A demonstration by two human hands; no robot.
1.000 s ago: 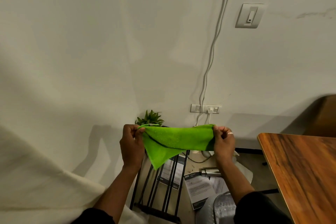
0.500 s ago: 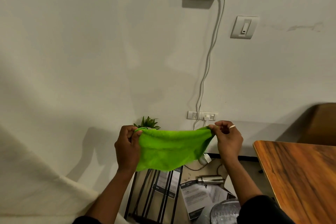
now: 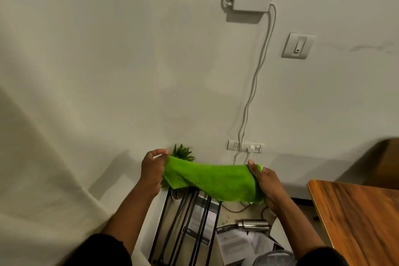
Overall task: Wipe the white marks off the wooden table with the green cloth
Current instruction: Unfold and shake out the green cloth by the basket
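Wooden surface [image 3: 356, 222] sits low right, apart from the green cloth [image 3: 211, 181], stretched sideways in mid-air; left hand [image 3: 152, 170] and right hand [image 3: 267, 185] each pinch an end, the right grip nearer.

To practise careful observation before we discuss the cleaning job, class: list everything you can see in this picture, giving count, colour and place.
green cloth: one, bright green, stretched between both hands
wooden table: one, brown, lower right
white box: one, white, high on wall
switch: one, white, wall, right
socket: one, white, low on wall
plant: one, green, behind cloth's left end
bottle: one, silver, lying below cloth
papers: several, white, beside bottle
left hand: one, grips cloth's left end
right hand: one, grips cloth's right end
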